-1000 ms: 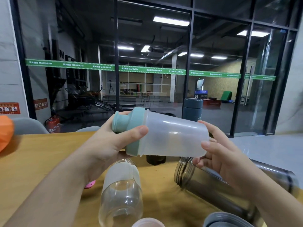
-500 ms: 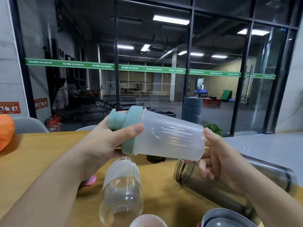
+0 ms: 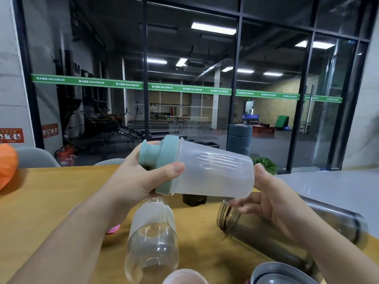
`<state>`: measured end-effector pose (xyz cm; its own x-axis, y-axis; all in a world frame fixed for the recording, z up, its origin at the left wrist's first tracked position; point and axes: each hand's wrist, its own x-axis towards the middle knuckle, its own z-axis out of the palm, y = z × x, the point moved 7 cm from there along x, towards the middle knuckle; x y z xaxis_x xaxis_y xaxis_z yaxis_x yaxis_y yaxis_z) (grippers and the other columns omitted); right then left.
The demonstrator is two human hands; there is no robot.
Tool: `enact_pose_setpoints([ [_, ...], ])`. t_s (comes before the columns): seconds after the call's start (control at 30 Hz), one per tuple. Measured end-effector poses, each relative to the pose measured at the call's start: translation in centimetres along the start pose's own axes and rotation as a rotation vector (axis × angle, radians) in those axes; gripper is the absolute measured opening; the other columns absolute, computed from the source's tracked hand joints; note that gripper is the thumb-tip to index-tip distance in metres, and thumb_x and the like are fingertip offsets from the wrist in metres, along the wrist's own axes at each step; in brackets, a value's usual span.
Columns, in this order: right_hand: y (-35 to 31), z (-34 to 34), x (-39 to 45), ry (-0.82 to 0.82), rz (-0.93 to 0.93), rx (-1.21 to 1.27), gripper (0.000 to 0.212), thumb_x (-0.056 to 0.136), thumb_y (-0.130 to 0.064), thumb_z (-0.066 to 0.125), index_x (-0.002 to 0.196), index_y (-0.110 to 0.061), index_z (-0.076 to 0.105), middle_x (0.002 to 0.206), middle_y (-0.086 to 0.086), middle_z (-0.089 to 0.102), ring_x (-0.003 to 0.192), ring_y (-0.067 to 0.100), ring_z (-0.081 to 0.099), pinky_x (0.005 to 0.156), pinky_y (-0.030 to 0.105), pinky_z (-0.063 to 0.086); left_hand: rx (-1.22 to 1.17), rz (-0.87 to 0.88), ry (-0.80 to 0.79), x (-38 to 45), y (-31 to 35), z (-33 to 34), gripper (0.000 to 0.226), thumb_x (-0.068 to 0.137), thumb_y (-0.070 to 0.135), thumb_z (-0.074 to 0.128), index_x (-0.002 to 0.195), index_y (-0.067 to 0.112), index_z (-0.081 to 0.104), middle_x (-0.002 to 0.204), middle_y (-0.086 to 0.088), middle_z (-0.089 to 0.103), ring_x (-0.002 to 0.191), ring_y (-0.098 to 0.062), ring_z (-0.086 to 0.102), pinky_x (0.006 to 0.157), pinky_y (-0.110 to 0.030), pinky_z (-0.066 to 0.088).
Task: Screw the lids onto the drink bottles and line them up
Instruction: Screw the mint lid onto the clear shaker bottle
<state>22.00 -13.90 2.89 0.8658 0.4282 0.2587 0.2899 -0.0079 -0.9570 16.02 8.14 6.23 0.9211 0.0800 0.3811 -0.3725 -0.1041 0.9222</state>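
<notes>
Held bottle: one frosted translucent plastic shaker bottle [image 3: 213, 177], lying nearly on its side in the air above the table, base towards the right and slightly lower.
Lid on it: one pale teal plastic screw lid with a spout [image 3: 159, 160], seated on the shaker's mouth at the left end.
Left hand: left hand [image 3: 133, 181] curled round the teal lid, thumb stretched across the lid's rim towards the frosted wall, fingers hidden behind.
Right hand: right hand [image 3: 272, 203] at the shaker's base, thumb upright against the base edge, fingers loosely bent beneath; whether those fingers touch the bottle cannot be told.
Bottles lying on the table: two, both without lids. One clear glass bottle with a white frosted sleeve [image 3: 152, 236] below the shaker, mouth pointing away. One smoky grey transparent bottle with a threaded neck [image 3: 264, 240] to the right, mouth pointing left, partly behind the right wrist.
Bottle standing: one dark grey cylindrical flask [image 3: 240, 139] upright at the table's far edge, lid on.
Loose pieces: one small black cap-like object [image 3: 193, 199] under the shaker; one pink piece [image 3: 112, 229] beside the left forearm; one pale pink rounded top [image 3: 184, 276] and one grey round lid [image 3: 281, 273] at the bottom edge.
Surface: one yellow wooden table [image 3: 41, 201].
Other: one orange object [image 3: 7, 167] at far left; one green leafy plant [image 3: 264, 163] behind the shaker.
</notes>
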Motion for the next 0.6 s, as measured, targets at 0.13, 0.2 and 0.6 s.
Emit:
enact_pose_setpoints([
  [0.13,-1.4,0.3,-0.8,-0.046,-0.141,-0.165,0.091,0.056,-0.045,0.081,0.129,-0.062,0.029,0.118,-0.037,0.052,0.101,0.007,0.066,0.073,0.022,0.055,-0.006,-0.021,0.015,0.0,-0.2,-0.3,0.077,0.04,0.045,0.082,0.112,0.026,0.061,0.103,-0.008,0.072,0.09,-0.023,0.071,0.075,-0.044,0.059],
  [0.2,-1.6,0.4,-0.9,-0.068,-0.184,-0.186,0.088,0.065,-0.03,0.084,0.125,-0.065,0.03,0.121,-0.04,0.047,0.104,0.003,0.064,0.073,0.018,0.054,-0.007,-0.038,0.018,0.1,-0.4,-0.4,0.078,0.039,0.046,0.082,0.112,0.025,0.061,0.102,-0.007,0.072,0.088,-0.021,0.071,0.072,-0.042,0.06],
  [0.6,-1.1,0.3,-0.8,-0.102,-0.139,-0.185,0.083,0.069,-0.025,0.083,0.135,-0.049,0.037,0.117,-0.01,0.065,0.067,0.022,0.066,0.062,0.026,0.053,0.004,-0.086,0.037,0.1,-1.1,-1.0,0.098,0.023,0.058,0.088,0.11,0.023,0.062,0.102,-0.005,0.072,0.093,-0.021,0.07,0.067,-0.039,0.059],
])
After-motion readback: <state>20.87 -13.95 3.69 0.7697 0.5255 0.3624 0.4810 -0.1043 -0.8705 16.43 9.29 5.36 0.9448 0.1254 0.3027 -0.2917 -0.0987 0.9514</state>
